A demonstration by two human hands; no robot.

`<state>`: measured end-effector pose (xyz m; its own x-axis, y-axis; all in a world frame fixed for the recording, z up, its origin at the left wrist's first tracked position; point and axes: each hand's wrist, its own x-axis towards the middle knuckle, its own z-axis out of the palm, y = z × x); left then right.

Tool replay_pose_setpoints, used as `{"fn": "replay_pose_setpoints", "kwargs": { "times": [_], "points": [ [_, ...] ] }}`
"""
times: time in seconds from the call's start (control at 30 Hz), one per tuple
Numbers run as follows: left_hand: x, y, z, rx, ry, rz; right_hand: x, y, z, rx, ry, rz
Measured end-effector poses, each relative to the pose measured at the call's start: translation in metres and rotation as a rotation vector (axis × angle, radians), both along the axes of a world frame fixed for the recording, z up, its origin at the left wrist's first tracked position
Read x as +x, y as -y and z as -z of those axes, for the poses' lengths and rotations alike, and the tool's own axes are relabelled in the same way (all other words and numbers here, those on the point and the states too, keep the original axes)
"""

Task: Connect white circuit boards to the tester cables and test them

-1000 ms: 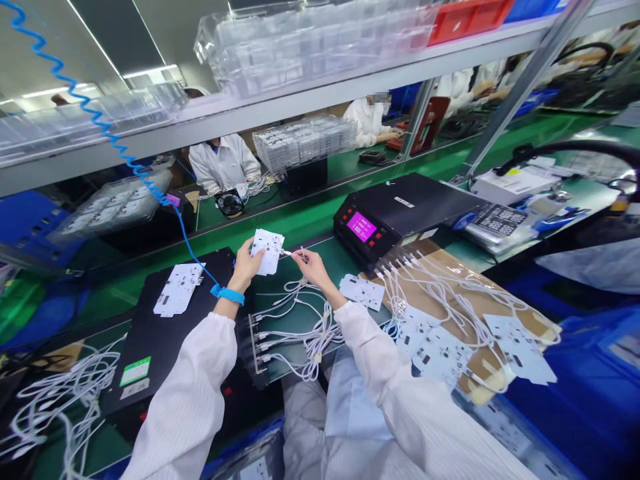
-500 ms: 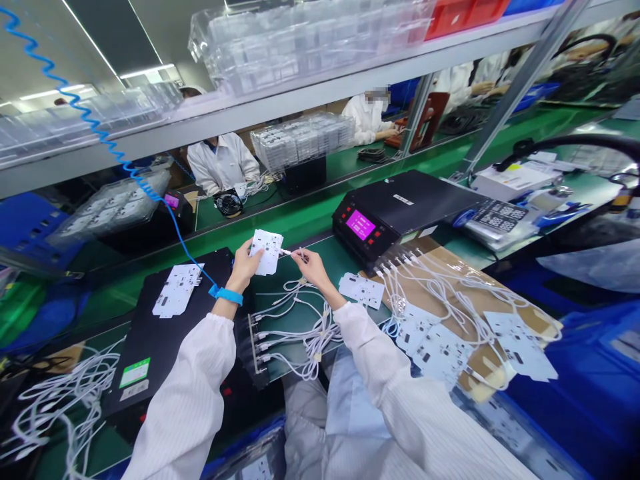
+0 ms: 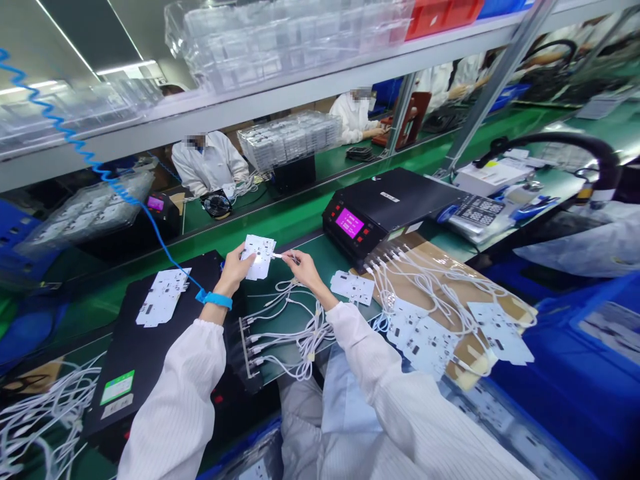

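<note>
A held board [image 3: 259,258] is sitting between the left hand [image 3: 237,268] and the right hand [image 3: 301,268].
A cable plug [image 3: 279,256] is meeting its right edge; left of the hands, a case [image 3: 150,353] is bearing another board [image 3: 164,297], with a cable bundle [image 3: 310,333] running right from its side, a display unit [image 3: 387,207] is standing right of the hands, a loose board [image 3: 353,287] is lying just before it, more boards [image 3: 425,345] are resting further right by a cardboard sheet [image 3: 425,251], and overhead a shelf [image 3: 240,109] is carrying trays [image 3: 290,40].

Left fingers [image 3: 245,265] partly cover board [image 3: 263,248]; screen text [image 3: 349,223] illegible.
</note>
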<state>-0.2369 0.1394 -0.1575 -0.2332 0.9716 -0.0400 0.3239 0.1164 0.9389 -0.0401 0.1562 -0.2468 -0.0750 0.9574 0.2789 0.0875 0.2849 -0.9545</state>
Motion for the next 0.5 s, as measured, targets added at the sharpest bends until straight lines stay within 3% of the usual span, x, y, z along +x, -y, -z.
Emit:
{"fn": "replay_pose_setpoints", "kwargs": {
  "times": [0.5],
  "points": [
    [-0.0029,-0.0051,0.0071,0.033,-0.02,0.007,-0.0008,0.0003,0.0013,0.013,-0.032,0.02]
  ]
}}
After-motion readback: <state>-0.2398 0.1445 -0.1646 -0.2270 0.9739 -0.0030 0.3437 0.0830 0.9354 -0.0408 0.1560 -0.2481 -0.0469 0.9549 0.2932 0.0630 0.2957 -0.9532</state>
